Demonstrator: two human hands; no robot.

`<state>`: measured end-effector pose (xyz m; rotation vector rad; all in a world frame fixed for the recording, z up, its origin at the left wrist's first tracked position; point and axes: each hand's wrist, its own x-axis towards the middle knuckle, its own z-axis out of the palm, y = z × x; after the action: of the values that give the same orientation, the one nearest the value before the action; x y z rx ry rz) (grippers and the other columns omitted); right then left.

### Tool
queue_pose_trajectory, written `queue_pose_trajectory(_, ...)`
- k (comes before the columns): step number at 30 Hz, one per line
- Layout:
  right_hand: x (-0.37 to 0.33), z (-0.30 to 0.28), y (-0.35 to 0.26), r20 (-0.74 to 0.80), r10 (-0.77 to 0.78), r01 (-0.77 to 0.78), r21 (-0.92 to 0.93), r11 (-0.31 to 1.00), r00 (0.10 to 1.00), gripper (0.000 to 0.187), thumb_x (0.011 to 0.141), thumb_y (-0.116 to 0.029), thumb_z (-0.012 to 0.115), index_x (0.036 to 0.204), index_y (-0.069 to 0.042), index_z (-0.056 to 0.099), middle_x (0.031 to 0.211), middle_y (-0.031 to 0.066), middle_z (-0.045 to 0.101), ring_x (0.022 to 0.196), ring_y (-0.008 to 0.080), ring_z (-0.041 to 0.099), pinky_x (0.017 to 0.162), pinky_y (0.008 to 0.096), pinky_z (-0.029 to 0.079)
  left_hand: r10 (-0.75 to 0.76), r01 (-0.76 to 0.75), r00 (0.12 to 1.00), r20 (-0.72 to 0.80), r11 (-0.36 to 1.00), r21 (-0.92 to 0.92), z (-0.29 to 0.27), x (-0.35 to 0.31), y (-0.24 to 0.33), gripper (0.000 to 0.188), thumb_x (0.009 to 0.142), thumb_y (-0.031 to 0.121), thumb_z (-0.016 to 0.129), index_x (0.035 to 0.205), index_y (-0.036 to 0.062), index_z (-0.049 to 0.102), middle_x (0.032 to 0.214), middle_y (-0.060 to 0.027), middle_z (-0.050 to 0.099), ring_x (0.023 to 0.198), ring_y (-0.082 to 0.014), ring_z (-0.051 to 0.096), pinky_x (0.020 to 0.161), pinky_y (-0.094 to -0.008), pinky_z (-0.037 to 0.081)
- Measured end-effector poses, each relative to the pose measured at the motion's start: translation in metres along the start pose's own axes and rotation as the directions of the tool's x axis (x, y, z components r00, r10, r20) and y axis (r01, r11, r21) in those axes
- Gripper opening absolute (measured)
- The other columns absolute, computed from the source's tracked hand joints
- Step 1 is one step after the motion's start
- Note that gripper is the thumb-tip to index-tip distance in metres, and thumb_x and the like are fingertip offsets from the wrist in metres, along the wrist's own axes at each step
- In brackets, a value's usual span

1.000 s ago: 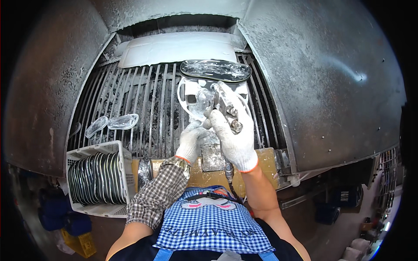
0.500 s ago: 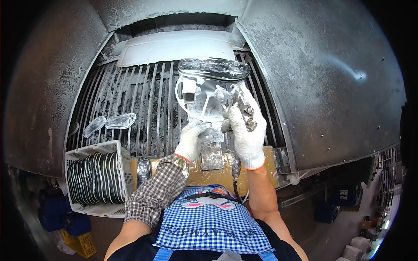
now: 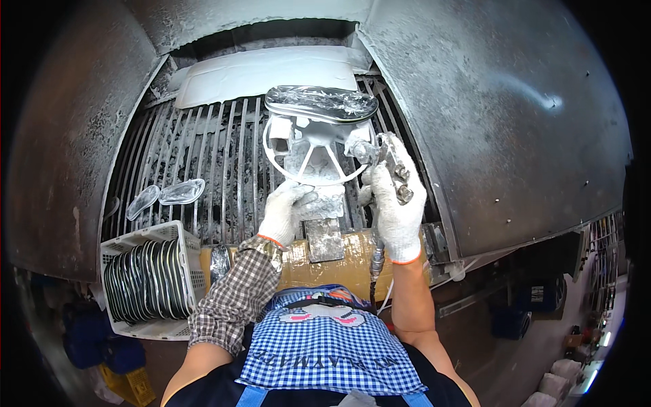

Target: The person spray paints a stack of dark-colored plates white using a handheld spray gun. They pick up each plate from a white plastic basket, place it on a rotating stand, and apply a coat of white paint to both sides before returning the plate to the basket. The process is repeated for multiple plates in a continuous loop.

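Shifted rightward, the right hand (image 3: 399, 220) clasps a spray gun (image 3: 404, 195); the left hand (image 3: 281, 211) curls at a white wheel (image 3: 334, 161), grip unclear.

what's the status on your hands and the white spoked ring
Right hand gripping metal tool. Left hand at near edge of white spoked ring, grip unclear. Ring's far side hidden by black oval piece.
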<state>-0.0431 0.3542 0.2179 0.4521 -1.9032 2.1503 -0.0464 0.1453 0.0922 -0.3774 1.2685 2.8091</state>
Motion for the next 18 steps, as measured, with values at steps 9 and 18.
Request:
queue_pose_trajectory(9, -0.002, -0.018, -0.008, -0.068, 0.056, -0.047, 0.134, 0.99, 0.996, 0.052, 0.104, -0.01, 0.067, 0.152, 0.005, 0.051, 0.104, 0.0053, 0.069, 0.077, 0.0065, 0.061, 0.069, 0.0227, 0.052, 0.022, -0.022, 1.0, 0.014, 1.0, 0.017, -0.006, 0.003, 0.012, 0.038, 0.1, 0.005, 0.053, 0.136, -0.0053, 0.061, 0.129, -0.0167, 0.069, 0.111, -0.028, 0.068, 0.101, -0.0429, 0.058)
queue_pose_trajectory(18, 0.003, -0.035, -0.022, -0.142, 0.081, -0.062, 0.131, 0.989, 0.987, 0.053, 0.105, -0.006, 0.063, 0.155, 0.004, 0.047, 0.095, 0.0024, 0.067, 0.07, 0.0045, 0.057, 0.065, 0.0213, 0.049, 0.042, -0.04, 0.999, -0.035, 0.997, 0.065, -0.022, 0.012, 0.018, 0.036, 0.101, 0.006, 0.053, 0.135, -0.0045, 0.062, 0.12, -0.0152, 0.072, 0.104, -0.0253, 0.072, 0.09, -0.0387, 0.061)
